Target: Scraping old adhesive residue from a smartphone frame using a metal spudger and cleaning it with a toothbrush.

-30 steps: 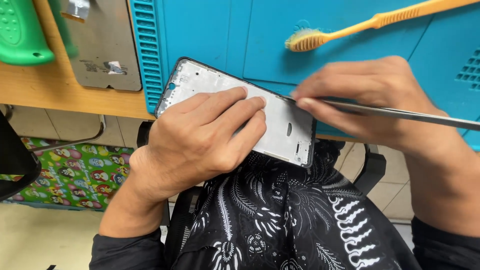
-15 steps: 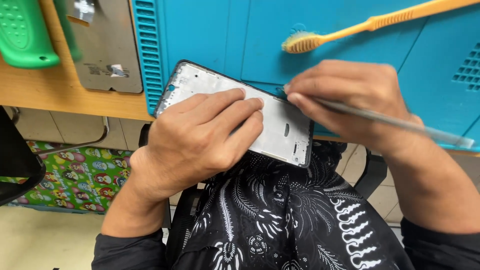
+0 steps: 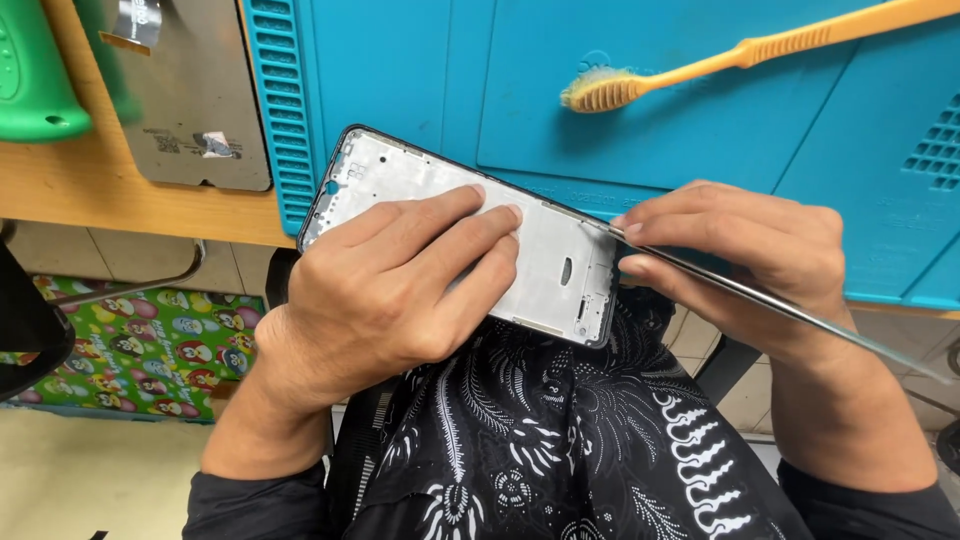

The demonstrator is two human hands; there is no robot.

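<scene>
Phone frame (image 3: 560, 265) held over the near edge of the blue mat (image 3: 400, 80), with a thin metal tool (image 3: 780, 305) at its right edge.

The frame looks light, thin and easy to bend, so it is best held flat and by its sides. The left hand (image 3: 390, 300) lies on it with fingers spread and pressing down. The right hand (image 3: 740, 260) pinches the tool, whose tip touches the frame's far right rim. Far away on the mat lies an orange toothbrush (image 3: 740, 55). At the far left sit a grey metal plate (image 3: 190, 100) and a green handle (image 3: 30, 75) on the wooden table (image 3: 100, 205).
</scene>
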